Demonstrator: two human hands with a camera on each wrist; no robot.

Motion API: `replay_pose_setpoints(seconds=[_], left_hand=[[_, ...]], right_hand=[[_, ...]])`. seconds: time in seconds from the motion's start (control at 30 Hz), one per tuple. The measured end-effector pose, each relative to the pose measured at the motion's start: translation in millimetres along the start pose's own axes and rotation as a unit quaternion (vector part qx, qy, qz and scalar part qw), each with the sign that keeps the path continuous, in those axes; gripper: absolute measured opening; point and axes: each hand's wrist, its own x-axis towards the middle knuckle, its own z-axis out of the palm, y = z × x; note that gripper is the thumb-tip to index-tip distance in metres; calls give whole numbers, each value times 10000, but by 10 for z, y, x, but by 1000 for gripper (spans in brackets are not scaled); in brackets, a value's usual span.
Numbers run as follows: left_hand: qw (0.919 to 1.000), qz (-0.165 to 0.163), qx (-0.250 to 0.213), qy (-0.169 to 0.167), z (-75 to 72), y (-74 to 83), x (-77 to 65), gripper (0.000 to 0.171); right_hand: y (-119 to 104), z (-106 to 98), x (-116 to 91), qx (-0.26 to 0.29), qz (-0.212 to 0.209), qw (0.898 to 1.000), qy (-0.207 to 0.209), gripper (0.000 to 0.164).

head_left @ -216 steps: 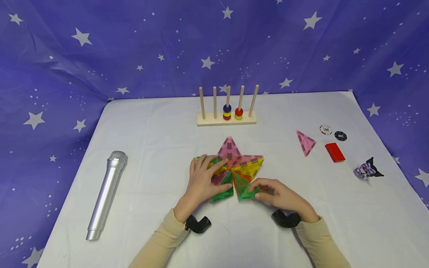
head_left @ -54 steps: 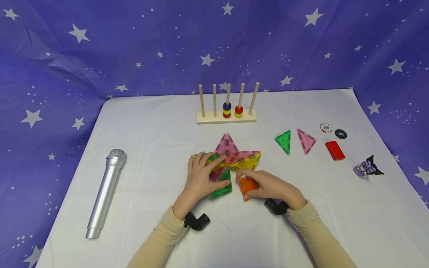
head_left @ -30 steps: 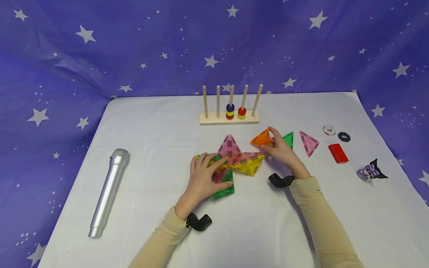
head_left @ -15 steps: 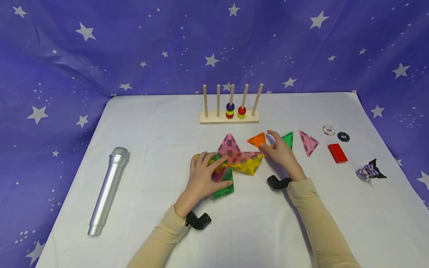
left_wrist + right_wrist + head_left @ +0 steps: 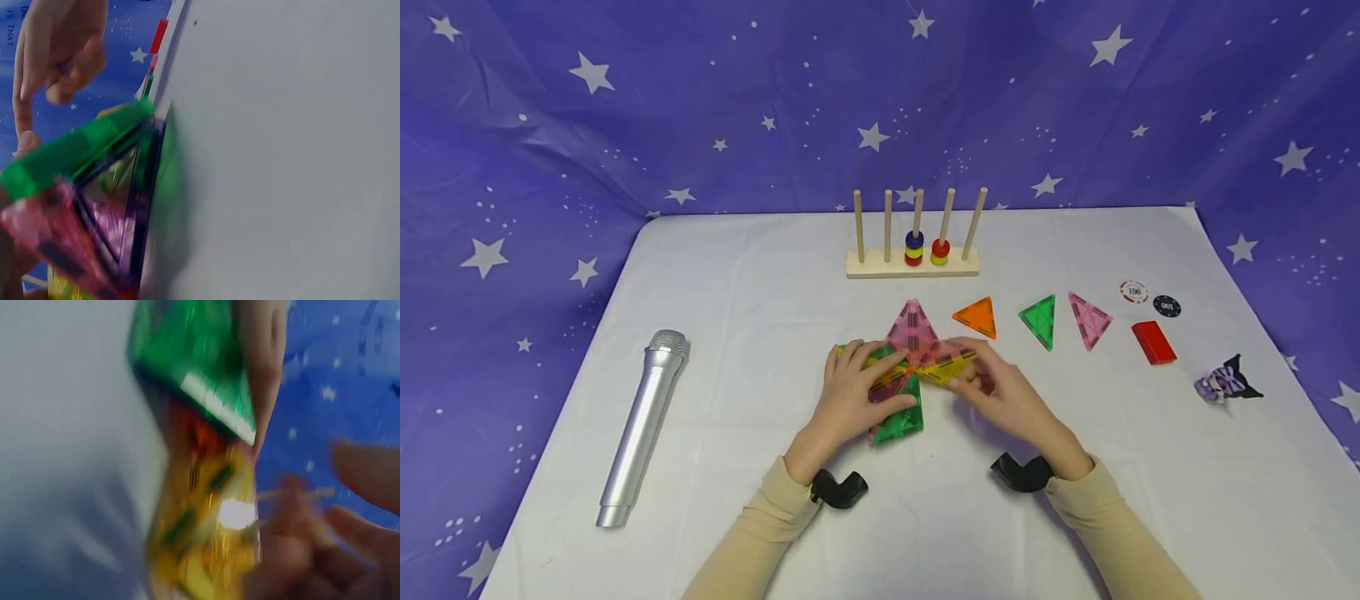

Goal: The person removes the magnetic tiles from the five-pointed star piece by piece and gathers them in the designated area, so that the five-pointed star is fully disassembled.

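Observation:
A star-shaped build of translucent magnetic tiles (image 5: 913,329) in pink, yellow and green stands mid-table. Over its left points, my left hand (image 5: 842,400) rests with fingers spread and thumb across the green tile (image 5: 901,421). My right hand (image 5: 1011,400) is at the yellow tile (image 5: 945,371) on the right point, index finger and thumb on either side; firm contact cannot be made out. The right wrist view blurs the yellow tile and my right fingers (image 5: 369,478). Beyond the build lie an orange triangle tile (image 5: 979,317), a green triangle tile (image 5: 1040,322) and a pink triangle tile (image 5: 1089,320).
A wooden peg stand (image 5: 913,263) with several rings is at the back. A silver microphone (image 5: 643,425) lies left. On the right are a white chip (image 5: 1134,292), a black chip (image 5: 1167,306), a red block (image 5: 1153,342) and a small purple figure (image 5: 1225,383).
The right hand took green and orange tiles from the lower right point and laid them behind the build. It has since come back to the yellow point. The left hand stays over the build.

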Motion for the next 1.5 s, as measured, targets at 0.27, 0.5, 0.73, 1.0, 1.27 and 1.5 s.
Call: replay_pose_setpoints(seconds=[0.27, 0.5, 0.73, 1.0, 1.27, 1.5], left_hand=[[9995, 87, -292, -114, -84, -55, 18, 65], [9984, 47, -541, -147, -87, -106, 9, 60], [9987, 91, -507, 21, -66, -104, 16, 58], [9993, 47, -364, 90, -58, -110, 11, 57], [9991, 65, -364, 195, -61, -105, 6, 55], [9986, 53, -471, 251, -65, -101, 5, 50]], right_hand=[[-67, 349, -170, 0, 227, 9947, -1003, 72], [-50, 568, -158, 93, 419, 9974, -581, 87], [-128, 695, -94, -713, 485, 9963, 63, 86], [-106, 702, -78, -1067, 166, 9936, 322, 79], [-48, 676, -70, -1048, -157, 9943, 80, 81], [-10, 651, -66, -1150, -348, 9927, -57, 81]])
